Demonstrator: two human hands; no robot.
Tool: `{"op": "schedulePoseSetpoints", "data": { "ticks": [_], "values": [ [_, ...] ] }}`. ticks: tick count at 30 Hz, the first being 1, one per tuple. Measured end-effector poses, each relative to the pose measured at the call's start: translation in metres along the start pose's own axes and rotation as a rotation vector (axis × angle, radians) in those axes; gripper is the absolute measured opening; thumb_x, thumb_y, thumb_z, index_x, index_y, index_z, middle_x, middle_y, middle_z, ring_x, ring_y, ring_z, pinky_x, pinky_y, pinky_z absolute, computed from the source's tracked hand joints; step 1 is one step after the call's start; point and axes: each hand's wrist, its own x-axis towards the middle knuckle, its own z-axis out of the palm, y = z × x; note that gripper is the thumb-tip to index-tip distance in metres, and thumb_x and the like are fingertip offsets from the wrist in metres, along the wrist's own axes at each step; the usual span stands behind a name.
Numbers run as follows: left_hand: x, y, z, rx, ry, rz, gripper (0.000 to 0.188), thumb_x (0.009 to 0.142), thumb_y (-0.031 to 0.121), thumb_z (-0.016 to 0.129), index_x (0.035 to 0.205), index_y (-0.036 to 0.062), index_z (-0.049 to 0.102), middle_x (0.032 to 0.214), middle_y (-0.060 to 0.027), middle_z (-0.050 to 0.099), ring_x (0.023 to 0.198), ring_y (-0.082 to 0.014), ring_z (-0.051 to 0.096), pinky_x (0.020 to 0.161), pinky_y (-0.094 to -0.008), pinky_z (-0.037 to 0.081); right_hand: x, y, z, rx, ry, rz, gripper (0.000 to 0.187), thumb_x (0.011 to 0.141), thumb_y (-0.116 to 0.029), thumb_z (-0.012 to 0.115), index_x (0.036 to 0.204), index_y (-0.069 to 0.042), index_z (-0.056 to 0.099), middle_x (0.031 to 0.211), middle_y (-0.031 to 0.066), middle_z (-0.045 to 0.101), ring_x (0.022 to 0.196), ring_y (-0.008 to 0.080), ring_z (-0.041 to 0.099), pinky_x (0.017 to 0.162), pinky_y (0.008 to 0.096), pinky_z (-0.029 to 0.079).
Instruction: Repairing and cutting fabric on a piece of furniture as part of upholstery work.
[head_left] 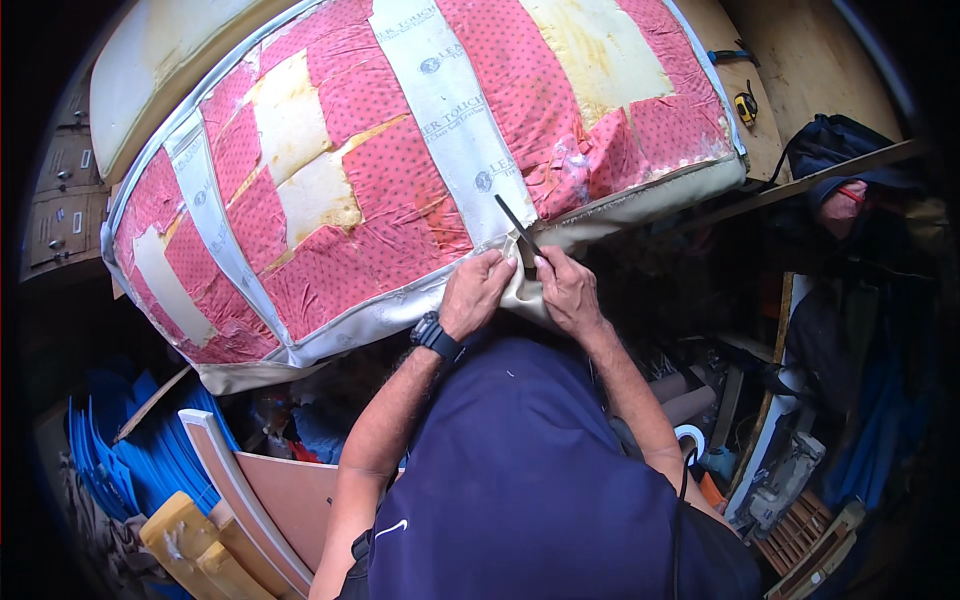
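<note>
Red dotted cushion (400, 170), cream patches, pale bands.
Beige cover (610, 215) at the near edge; black tool (515, 228); black watch (436, 335); navy shirt (530, 480); blue sheets (110, 450) lower left; yellow-black tape measure (745, 106).

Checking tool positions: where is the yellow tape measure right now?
In the head view, the yellow tape measure lies upper right on the wooden bench, just beyond the cushion's right corner, away from both hands.

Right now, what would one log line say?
left hand: grips cover edge | right hand: holds thin dark tool | cushion: underside up
</note>
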Motion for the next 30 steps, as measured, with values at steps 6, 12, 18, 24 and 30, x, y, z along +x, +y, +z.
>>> {"op": "schedulePoseSetpoints", "data": {
  "ticks": [6, 12, 18, 24, 30],
  "values": [
    [-0.017, 0.027, -0.006, 0.059, 0.039, 0.035, 0.039, 0.105, 0.031, 0.061, 0.086, -0.0027, 0.059, 0.068, -0.0098, 0.048, 0.067, -0.0137, 0.046, 0.063, -0.0366, 0.043, 0.017, -0.012, 0.004, -0.053, 0.002, -0.099, 0.012, 0.102, -0.016, 0.061, 0.109, -0.006, 0.061, 0.086, 0.0207, 0.068, 0.082, 0.0431, 0.068, 0.071, 0.0533, 0.053],
    [-0.017, 0.026, -0.007, 0.052, 0.042, 0.044, 0.041, 0.103, 0.033, 0.062, 0.084, -0.0021, 0.058, 0.069, -0.0172, 0.051, 0.066, -0.0263, 0.052, 0.064, -0.0419, 0.044, 0.025, -0.015, 0.003, -0.074, -0.033, -0.109, 0.012, 0.103, -0.018, 0.060, 0.108, -0.007, 0.062, 0.083, 0.0209, 0.068, 0.080, 0.0436, 0.068, 0.069, 0.0542, 0.052],
    [-0.017, 0.025, -0.007, 0.038, 0.031, 0.044, 0.040, 0.105, 0.032, 0.062, 0.084, -0.0025, 0.057, 0.068, -0.0100, 0.046, 0.067, -0.0137, 0.045, 0.063, -0.0367, 0.042, 0.027, -0.017, -0.001, -0.066, -0.072, -0.096, 0.012, 0.103, -0.018, 0.060, 0.107, -0.006, 0.061, 0.083, 0.0209, 0.068, 0.081, 0.0434, 0.068, 0.070, 0.0543, 0.052],
    [-0.033, 0.011, -0.017, 0.032, 0.017, 0.018, 0.043, 0.103, 0.036, 0.061, 0.083, -0.0023, 0.057, 0.068, -0.0209, 0.051, 0.062, -0.0303, 0.051, 0.064, -0.0439, 0.045, 0.002, -0.008, -0.019, -0.120, -0.213, -0.044, 0.012, 0.102, -0.018, 0.061, 0.104, -0.006, 0.062, 0.086, 0.0196, 0.068, 0.085, 0.0412, 0.068, 0.074, 0.0521, 0.053],
    [-0.040, 0.005, -0.017, -0.020, 0.018, -0.037, 0.043, 0.103, 0.037, 0.062, 0.088, -0.0030, 0.062, 0.067, -0.0177, 0.051, 0.063, -0.0220, 0.049, 0.064, -0.0417, 0.044, 0.010, -0.021, -0.008, -0.067, -0.117, -0.059, 0.012, 0.102, -0.016, 0.061, 0.104, -0.005, 0.063, 0.087, 0.0184, 0.068, 0.085, 0.0409, 0.068, 0.075, 0.0516, 0.053]
  ]
}}
